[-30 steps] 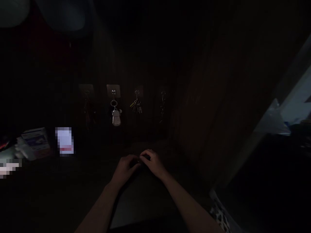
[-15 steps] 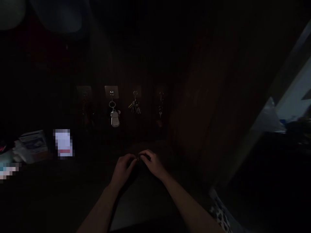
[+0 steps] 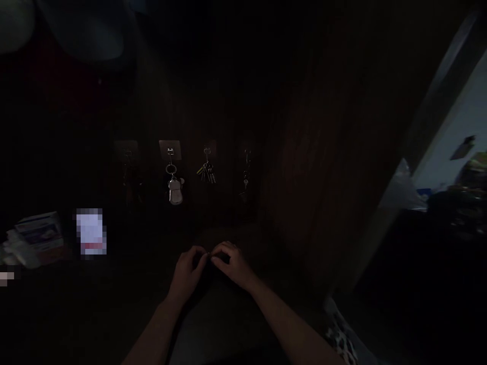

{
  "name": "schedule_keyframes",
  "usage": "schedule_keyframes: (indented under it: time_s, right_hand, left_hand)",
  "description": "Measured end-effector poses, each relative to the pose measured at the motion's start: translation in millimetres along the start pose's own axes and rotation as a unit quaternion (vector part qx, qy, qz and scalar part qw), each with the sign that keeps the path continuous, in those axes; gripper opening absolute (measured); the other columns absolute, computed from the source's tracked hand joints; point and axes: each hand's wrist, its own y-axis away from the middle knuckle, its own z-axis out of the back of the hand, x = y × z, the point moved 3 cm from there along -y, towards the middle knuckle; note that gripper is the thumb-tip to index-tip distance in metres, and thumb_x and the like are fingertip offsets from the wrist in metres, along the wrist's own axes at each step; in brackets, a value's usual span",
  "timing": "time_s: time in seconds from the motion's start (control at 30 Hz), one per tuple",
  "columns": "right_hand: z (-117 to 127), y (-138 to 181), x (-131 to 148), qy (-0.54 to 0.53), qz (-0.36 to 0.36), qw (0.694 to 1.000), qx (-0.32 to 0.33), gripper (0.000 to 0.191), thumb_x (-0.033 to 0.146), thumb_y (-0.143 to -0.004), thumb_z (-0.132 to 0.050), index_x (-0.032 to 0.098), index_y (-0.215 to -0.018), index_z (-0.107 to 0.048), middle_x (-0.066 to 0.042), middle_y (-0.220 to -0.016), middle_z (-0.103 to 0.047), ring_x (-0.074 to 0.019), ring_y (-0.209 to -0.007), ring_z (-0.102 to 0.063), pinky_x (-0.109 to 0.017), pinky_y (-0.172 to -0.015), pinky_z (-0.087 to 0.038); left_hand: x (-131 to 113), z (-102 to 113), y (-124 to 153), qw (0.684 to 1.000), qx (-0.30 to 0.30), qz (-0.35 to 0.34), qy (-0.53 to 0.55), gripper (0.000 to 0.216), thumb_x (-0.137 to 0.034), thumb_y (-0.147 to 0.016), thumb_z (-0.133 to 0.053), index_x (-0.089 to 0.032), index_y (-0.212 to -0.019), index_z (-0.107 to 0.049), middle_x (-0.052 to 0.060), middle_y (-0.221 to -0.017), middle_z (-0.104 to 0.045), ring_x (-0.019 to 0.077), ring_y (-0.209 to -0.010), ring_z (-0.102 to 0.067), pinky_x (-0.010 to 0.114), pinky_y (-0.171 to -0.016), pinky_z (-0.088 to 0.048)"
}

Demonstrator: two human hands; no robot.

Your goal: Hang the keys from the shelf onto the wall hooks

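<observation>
My left hand point(image 3: 186, 271) is closed in a pinch, thumb against fingertips, low in the middle of the head view. Just beside it, my right hand point(image 3: 233, 266) pinches in the same way, and the fingertips of both hands meet. Between them is a tiny glint; the darkness hides what it belongs to. Beyond the hands, several hooks hold keys: a ring with a pale fob point(image 3: 175, 191), a bunch of small keys point(image 3: 207, 172) and a single key on a chain point(image 3: 246, 182).
A box point(image 3: 41, 238) and a pixelated pale item point(image 3: 91, 230) stand to the left. On the right, a dark wooden panel point(image 3: 304, 167) rises before a brighter opening where a clear plastic bag point(image 3: 401, 187) hangs. Patterned cloth point(image 3: 342, 337) lies at lower right.
The view has turned slightly right, so the hooks and box sit further left and lower. The two hands' fingertips are closer together, and the golden glint between them shows less.
</observation>
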Motion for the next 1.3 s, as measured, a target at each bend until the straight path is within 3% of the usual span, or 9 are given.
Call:
schedule_keyframes:
  time_s: [0.17,0.3,0.67,0.93,1.3]
  right_hand:
    - [2.9,-3.8,0.1,-0.019,-0.008,0.999,-0.048,0.007,0.022,-0.079,-0.053,0.022,-0.073,-0.058,0.000,-0.079,-0.063,-0.0146,-0.081,-0.057,-0.029,-0.079,-0.042]
    - [19.0,-13.6,-5.8,-0.073,-0.048,0.990,-0.112,0.011,0.029,-0.080,-0.049,0.022,-0.074,-0.055,0.001,-0.075,-0.062,-0.0142,-0.076,-0.058,-0.026,-0.073,-0.044]
    - [114.6,-96.2,-6.9,-0.193,-0.105,0.932,-0.287,0.011,0.032,-0.073,-0.053,0.021,-0.070,-0.050,0.003,-0.061,-0.065,-0.0127,-0.060,-0.060,-0.022,-0.057,-0.044]
    - [150.3,-146.2,3.8,-0.249,-0.119,0.908,-0.315,0.006,0.019,-0.076,-0.050,0.020,-0.072,-0.048,0.005,-0.056,-0.062,-0.0082,-0.048,-0.057,-0.018,-0.046,-0.042]
    - [156.9,-165.0,0.8,-0.229,-0.177,0.903,-0.319,0.011,0.013,-0.081,-0.048,0.019,-0.072,-0.048,0.007,-0.050,-0.058,-0.0068,-0.042,-0.054,-0.014,-0.039,-0.040]
  left_hand:
    - [-0.1,0.3,0.4,1.000,0.010,0.009,0.010,0.025,-0.043,-0.082,-0.046,-0.024,-0.088,-0.061,0.002,-0.088,-0.067,0.0187,-0.082,-0.061,0.031,-0.076,-0.047]
    - [-1.0,2.0,0.6,1.000,0.012,0.020,0.017,0.027,-0.044,-0.083,-0.044,-0.025,-0.094,-0.060,0.002,-0.095,-0.067,0.0193,-0.088,-0.061,0.032,-0.080,-0.046]
    - [5.9,-1.5,0.0,0.999,0.035,0.034,0.018,0.028,-0.045,-0.084,-0.042,-0.025,-0.095,-0.059,0.001,-0.093,-0.067,0.0187,-0.085,-0.063,0.030,-0.075,-0.048]
    - [8.8,-3.3,-0.8,0.998,0.047,0.030,0.035,0.027,-0.043,-0.085,-0.042,-0.025,-0.096,-0.057,0.001,-0.092,-0.067,0.0185,-0.087,-0.062,0.030,-0.077,-0.046]
    - [6.1,-2.6,0.2,0.997,0.051,0.048,0.038,0.027,-0.042,-0.085,-0.041,-0.024,-0.097,-0.058,0.002,-0.095,-0.066,0.0189,-0.089,-0.060,0.031,-0.080,-0.045]
